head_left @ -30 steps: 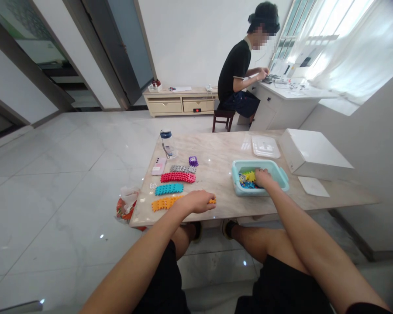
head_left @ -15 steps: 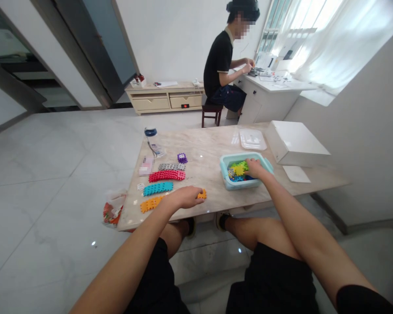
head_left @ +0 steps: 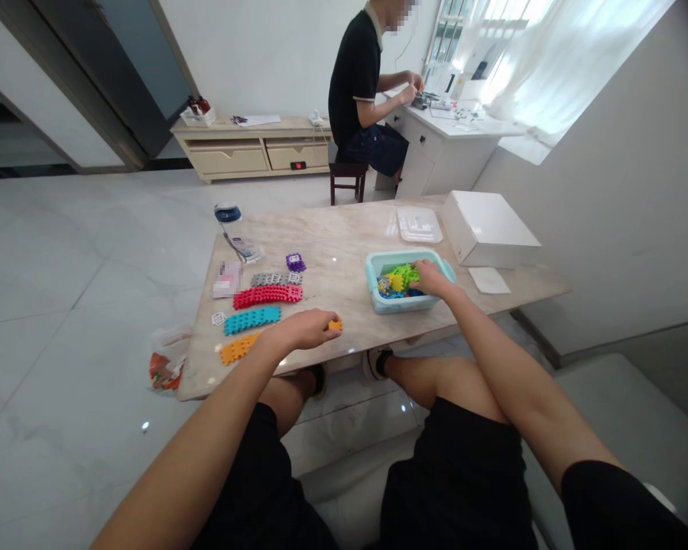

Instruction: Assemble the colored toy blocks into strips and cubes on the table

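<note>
My left hand (head_left: 309,328) rests low over the near side of the table, fingers closed on an orange interlocking block (head_left: 336,324) that it partly covers. Under its wrist, a strip of orange blocks (head_left: 238,349) shows in part. Strips of blue (head_left: 252,320), red (head_left: 267,296) and grey blocks (head_left: 275,279) lie behind that, with a small purple stack (head_left: 296,262) beyond. Inside a light-blue bin (head_left: 404,305), my right hand (head_left: 432,278) has its fingers bent against a green block (head_left: 406,273). A yellow block (head_left: 396,283) and several blue ones lie below; its fingertips are partly hidden.
A clear lid (head_left: 419,225), a white box (head_left: 490,225) and a white card (head_left: 489,280) are at the right. A clear container with a blue lid (head_left: 228,214) and a pink card (head_left: 227,280) sit at the left. Another person (head_left: 352,84) sits at a desk behind.
The view has tilted down and turned slightly right. In the bin, the green and yellow blocks have shifted under my right hand. My left hand stays with the orange block.
</note>
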Available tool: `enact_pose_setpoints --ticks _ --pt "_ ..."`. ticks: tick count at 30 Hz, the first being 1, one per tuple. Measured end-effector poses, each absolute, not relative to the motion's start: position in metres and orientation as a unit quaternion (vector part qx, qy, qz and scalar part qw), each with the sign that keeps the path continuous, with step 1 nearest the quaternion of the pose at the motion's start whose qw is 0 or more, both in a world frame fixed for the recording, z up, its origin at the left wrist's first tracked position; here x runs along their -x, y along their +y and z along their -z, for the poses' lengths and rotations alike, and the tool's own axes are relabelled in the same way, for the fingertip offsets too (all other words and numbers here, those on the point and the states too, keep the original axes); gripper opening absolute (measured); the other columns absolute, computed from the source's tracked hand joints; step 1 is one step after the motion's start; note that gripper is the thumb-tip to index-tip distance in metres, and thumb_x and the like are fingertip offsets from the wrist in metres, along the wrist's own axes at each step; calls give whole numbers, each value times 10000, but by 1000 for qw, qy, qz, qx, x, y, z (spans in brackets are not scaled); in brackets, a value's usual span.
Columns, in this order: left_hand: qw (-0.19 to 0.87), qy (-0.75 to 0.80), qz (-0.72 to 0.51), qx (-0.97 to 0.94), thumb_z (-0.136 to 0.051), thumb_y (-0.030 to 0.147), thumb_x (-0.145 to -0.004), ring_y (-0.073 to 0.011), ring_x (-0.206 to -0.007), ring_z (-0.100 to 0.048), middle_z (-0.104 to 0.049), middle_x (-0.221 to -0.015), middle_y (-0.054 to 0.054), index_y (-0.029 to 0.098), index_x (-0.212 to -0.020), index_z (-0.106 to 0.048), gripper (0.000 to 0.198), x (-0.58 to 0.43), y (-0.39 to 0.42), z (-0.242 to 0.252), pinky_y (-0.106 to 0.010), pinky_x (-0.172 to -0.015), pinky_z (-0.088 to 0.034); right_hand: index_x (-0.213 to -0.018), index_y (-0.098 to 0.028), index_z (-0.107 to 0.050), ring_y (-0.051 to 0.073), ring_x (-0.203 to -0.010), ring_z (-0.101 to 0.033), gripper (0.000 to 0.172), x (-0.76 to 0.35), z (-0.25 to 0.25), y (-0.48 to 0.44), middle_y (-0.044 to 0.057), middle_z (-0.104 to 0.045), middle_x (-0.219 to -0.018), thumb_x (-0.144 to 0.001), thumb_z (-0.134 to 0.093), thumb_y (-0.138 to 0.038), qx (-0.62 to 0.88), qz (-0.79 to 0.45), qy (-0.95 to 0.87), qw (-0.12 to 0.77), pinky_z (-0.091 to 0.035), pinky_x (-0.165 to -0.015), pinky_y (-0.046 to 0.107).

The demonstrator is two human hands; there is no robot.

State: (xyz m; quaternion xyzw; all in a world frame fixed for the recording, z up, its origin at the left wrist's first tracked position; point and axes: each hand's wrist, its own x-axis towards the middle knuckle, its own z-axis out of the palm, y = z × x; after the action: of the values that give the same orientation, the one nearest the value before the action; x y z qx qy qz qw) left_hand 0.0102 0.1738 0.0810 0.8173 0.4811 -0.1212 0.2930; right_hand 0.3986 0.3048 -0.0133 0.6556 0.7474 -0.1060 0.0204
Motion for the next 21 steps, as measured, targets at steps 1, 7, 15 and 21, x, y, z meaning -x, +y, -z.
enact_pose_setpoints --ticks 1,7,15,21 --pt "292 479 124 -819 -545 526 -1054 -318 -1154 -754 -795 -1327 -150 199 -1417 -701 513 -11 174 -81 -356 -912 -534 -1454 -105 -572 391 -1321 -584 599 -398 14 305 221 -577 -1445 -916 -759 -290 -657 107 746 21 -454 -1163 446" --pt "298 471 127 -820 -549 520 -1050 -329 -1167 -748 -794 -1313 -153 202 -1392 -715 495 -12 175 -80 -373 -912 -534 -1434 -108 -584 407 -1337 -581 603 -390 17 310 230 -581 -1454 -893 -792 -272 -671 120 731 29 -436 -1189 468" --pt "308 478 107 -816 -546 536 -1051 -327 -1185 -748 -799 -1320 -137 214 -1438 -695 525 -6 174 -80 -366 -937 -532 -1529 -91 -536 350 -1339 -626 824 -384 17 318 249 -502 -1565 -795 -880 -238 -699 164 696 13 -482 -1151 367" --pt "314 488 94 -809 -562 518 -1055 -309 -1198 -752 -784 -1371 -144 193 -1493 -661 555 0 172 -81 -342 -960 -531 -1576 -60 -524 345 -1285 -680 1032 -394 11 317 255 -612 -1514 -686 -992 -286 -716 232 658 -12 -551 -1062 358"
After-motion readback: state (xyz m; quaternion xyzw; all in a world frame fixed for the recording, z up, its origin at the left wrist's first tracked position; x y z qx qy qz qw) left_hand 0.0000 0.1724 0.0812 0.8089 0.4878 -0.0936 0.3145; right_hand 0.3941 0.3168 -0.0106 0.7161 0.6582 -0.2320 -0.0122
